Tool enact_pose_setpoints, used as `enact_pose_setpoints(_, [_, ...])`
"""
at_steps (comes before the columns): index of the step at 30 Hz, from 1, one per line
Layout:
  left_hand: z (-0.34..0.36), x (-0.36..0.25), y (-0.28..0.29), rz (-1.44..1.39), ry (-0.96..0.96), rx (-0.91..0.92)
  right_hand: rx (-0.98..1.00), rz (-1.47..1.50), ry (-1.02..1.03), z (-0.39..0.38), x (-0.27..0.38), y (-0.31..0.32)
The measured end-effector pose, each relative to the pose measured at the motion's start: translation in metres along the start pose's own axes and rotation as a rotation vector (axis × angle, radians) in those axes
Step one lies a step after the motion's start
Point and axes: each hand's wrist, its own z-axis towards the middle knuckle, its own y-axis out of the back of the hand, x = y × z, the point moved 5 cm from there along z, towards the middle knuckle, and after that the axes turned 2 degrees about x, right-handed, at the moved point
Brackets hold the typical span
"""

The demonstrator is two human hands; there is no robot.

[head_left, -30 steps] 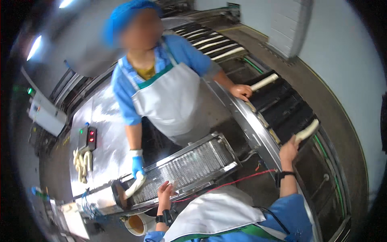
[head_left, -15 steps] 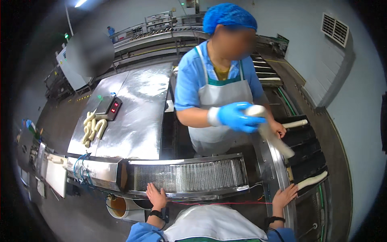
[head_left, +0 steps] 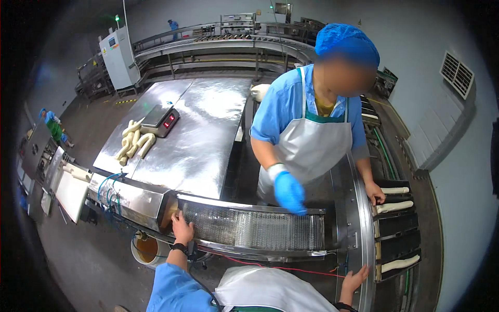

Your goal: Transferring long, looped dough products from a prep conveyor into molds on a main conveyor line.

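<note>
My left hand (head_left: 182,230) is open at the near edge of the mesh conveyor (head_left: 218,223), beside the outlet of the metal machine housing (head_left: 138,204). It holds nothing that I can see. Off to the right, my right hand (head_left: 355,280) is open, fingers apart, against the metal rail (head_left: 367,244) alongside the black trays (head_left: 396,227). Pale dough strips lie in some of these trays, the nearest dough strip (head_left: 400,263) close to my right hand. Across the conveyor, a co-worker's blue-gloved hand (head_left: 290,192) hangs over the mesh, and the co-worker's bare hand (head_left: 375,193) touches a tray edge.
A steel table (head_left: 202,135) beyond the conveyor bears a scale (head_left: 160,120) and a heap of dough pieces (head_left: 134,142). Below the conveyor stands a white bucket (head_left: 147,250). A red cord (head_left: 270,266) runs along the conveyor's near side.
My left hand has moved left along the conveyor toward the housing. The co-worker's gloved hand has let go of a dough strip, now in a tray, and swung left over the mesh.
</note>
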Motion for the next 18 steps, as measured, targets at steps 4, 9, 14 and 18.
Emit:
enact_pose_setpoints(4, [-0.007, -0.012, 0.002, 0.126, -0.234, -0.085, 0.015, 0.004, 0.103, -0.004, -0.003, -0.022])
enact_pose_setpoints(9, [-0.008, -0.036, 0.021, 0.256, -0.325, -0.006, 0.096, 0.004, 0.101, -0.014, 0.013, -0.023])
enact_pose_setpoints(14, [0.022, -0.024, 0.014, 0.191, -0.418, 0.025, 0.149, 0.077, 0.221, -0.011, 0.028, -0.026])
enact_pose_setpoints(18, [0.040, -0.001, -0.008, 0.337, -0.491, 0.074, 0.187, 0.123, 0.255, -0.010, 0.031, -0.035])
